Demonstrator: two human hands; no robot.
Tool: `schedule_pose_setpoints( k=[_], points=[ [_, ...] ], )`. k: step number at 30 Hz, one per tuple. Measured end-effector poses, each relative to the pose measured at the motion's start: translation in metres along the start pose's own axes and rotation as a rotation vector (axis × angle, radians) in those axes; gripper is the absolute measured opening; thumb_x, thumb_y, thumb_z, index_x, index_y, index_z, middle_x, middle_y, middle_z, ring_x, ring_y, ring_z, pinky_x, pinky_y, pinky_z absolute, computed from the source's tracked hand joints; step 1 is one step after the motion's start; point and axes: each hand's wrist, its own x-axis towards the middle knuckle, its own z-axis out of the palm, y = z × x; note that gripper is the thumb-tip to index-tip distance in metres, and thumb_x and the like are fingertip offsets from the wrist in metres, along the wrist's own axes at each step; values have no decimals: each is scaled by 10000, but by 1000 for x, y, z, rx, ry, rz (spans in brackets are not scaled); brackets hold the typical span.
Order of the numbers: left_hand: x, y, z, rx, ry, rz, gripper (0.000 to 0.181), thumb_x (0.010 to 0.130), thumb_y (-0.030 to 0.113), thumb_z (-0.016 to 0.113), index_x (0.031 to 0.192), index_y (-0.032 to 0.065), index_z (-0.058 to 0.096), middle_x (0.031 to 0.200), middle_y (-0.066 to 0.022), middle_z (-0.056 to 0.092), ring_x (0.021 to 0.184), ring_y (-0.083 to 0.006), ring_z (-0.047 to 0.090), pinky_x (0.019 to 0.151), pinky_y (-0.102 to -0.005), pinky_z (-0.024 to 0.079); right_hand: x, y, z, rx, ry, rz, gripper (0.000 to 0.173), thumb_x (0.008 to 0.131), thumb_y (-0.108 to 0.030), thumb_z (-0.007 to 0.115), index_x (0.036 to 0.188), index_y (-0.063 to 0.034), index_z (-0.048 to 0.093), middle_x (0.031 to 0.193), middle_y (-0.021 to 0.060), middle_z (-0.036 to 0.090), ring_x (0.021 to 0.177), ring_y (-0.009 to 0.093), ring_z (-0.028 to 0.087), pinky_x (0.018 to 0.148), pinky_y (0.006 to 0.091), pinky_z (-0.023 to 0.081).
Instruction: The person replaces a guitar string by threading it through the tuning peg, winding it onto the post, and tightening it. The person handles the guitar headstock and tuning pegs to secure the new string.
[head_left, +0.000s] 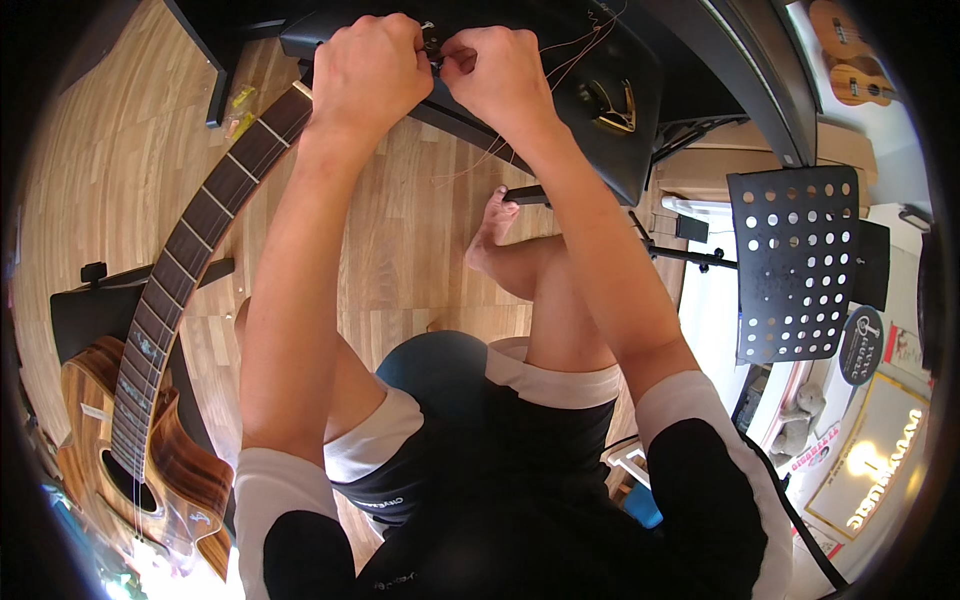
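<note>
An acoustic guitar with a glossy wooden body leans at the left. Its fretted neck rises toward my hands, with thin strings visible over the soundhole. My left hand is closed at the headstock, which it mostly hides. Close beside it, my right hand pinches thumb and fingers on a small part near the dark metal tuning hardware; the exact part is hidden. Loose copper-coloured guitar strings trail over a black padded bench and past my right wrist. A gold-and-black capo-like clamp lies on the bench.
A perforated black music stand stands at the right. Small yellow packets lie on the wooden floor behind the neck. A black support is by the guitar body. Ukuleles hang at the upper right.
</note>
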Motion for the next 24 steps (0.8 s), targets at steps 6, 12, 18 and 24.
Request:
schedule_pose_setpoints(
  k=[6, 12, 18, 24],
  points=[
    [-1, 0, -1, -4, 6, 5, 174, 787, 196, 691, 921, 102, 750, 894, -136, 724, 898, -335, 691, 811, -437, 552, 17, -1, -10, -10, -354, -30, 191, 742, -12, 683, 916, -8, 761, 796, 161, 734, 745, 269, 734, 724, 332, 581],
    [-1, 3, -10, -38, -27, -6, 187, 774, 186, 668, 912, 103, 763, 893, -143, 724, 891, -342, 692, 813, -439, 553, 39, -10, -42, 63, -668, -175, 242, 755, 51, 664, 969, -11, 758, 794, 129, 742, 724, 198, 724, 704, 314, 571],
    [0, -1, -16, 1, -37, -41, 209, 787, 178, 632, 925, 112, 775, 883, -153, 731, 853, -355, 702, 802, -439, 561, 67, 0, -36, 166, -460, -739, 49, 768, -7, 702, 807, -24, 727, 759, 180, 676, 692, 338, 673, 651, 387, 535],
    [0, -3, -22, -25, -8, -36, 218, 774, 152, 640, 935, 118, 783, 889, -148, 731, 851, -343, 705, 803, -435, 564, 73, 11, -26, 254, -408, -537, 118, 692, 4, 771, 808, -9, 754, 801, 154, 711, 707, 289, 703, 642, 361, 546]
  ],
)
